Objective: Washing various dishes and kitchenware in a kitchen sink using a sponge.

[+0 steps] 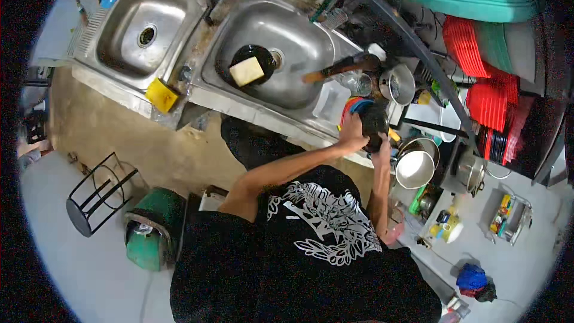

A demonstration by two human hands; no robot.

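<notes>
My left hand (353,135) and my right hand (381,146) both hold a black bowl (375,121) over the right end of the sink counter. Beside and partly behind it are colored rims, red, orange and blue, of what look like stacked bowls (349,106). In the right steel sink basin (300,31), near the drain, a black round dish (268,57) has a pale rectangular block, perhaps a sponge (246,72), lying on it. A brown wooden handle (315,76) reaches over the basin's right side. A clear plastic container (331,98) lies at the basin's near right corner.
A left steel basin (154,6) adjoins, with a yellow sponge (162,95) at its near edge. Metal pots (415,169) stand right of my hands. A dark metal rack bar (403,22) crosses above, near stacked red baskets (489,103). A black stool (101,197) and green bin (157,224) are at left.
</notes>
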